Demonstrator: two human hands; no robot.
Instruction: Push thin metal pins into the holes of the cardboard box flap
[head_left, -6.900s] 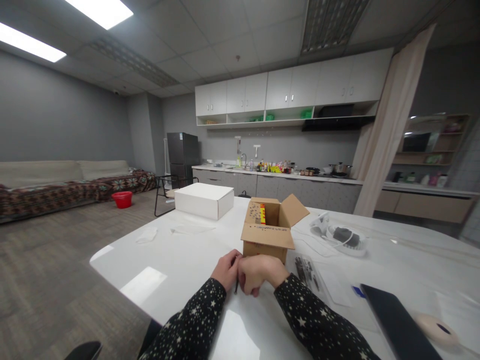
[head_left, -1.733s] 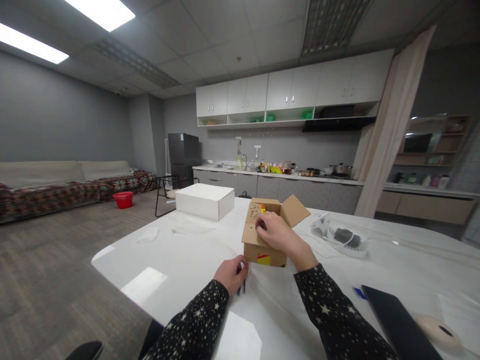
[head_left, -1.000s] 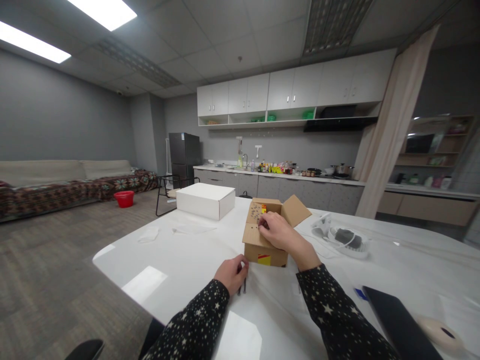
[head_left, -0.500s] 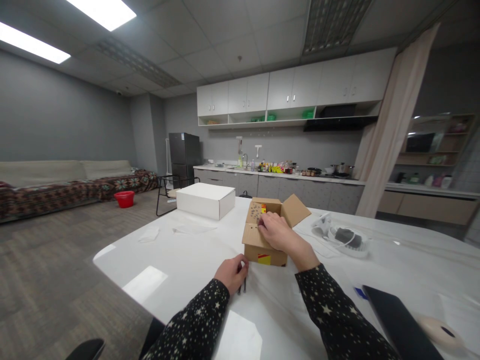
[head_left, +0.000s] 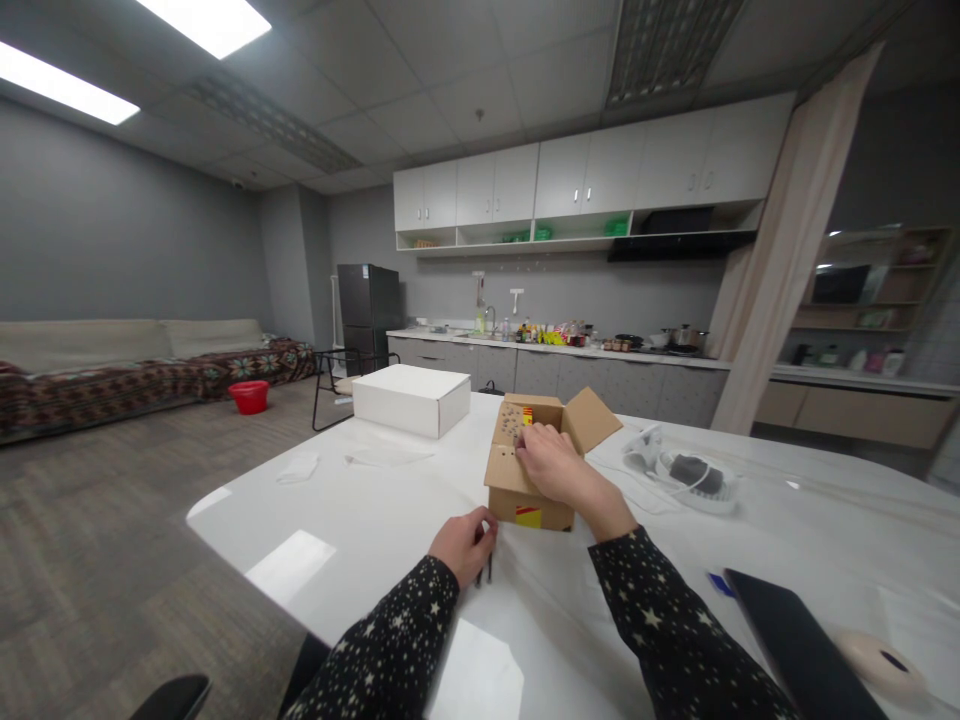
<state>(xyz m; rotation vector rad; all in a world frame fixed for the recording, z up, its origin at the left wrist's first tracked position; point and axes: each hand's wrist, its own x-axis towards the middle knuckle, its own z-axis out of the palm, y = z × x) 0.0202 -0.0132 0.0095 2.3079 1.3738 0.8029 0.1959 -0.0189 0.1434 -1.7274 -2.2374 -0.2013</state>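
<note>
An open cardboard box [head_left: 540,512] with a yellow and red label stands in front of me. Small grey round pieces [head_left: 513,420] are spread over its left flap, beside dark holes or dots. Over that flap is my right hand [head_left: 551,462], fingers bent and pressed together; whatever is at the tips is too small to make out. My left hand [head_left: 463,545] rests on the table at the box's near left corner, its fingers curled together. Two thin dark sticks [head_left: 489,570] poke out beneath it; their kind and the grip on them are partly hidden.
On the white table [head_left: 390,520], a white box [head_left: 409,400] stands behind to the left, near thin clear plastic [head_left: 386,458]. White cables and a grey item [head_left: 697,475] lie to the right. A black flat device [head_left: 795,640] and a beige mouse-like object [head_left: 881,662] are nearer me.
</note>
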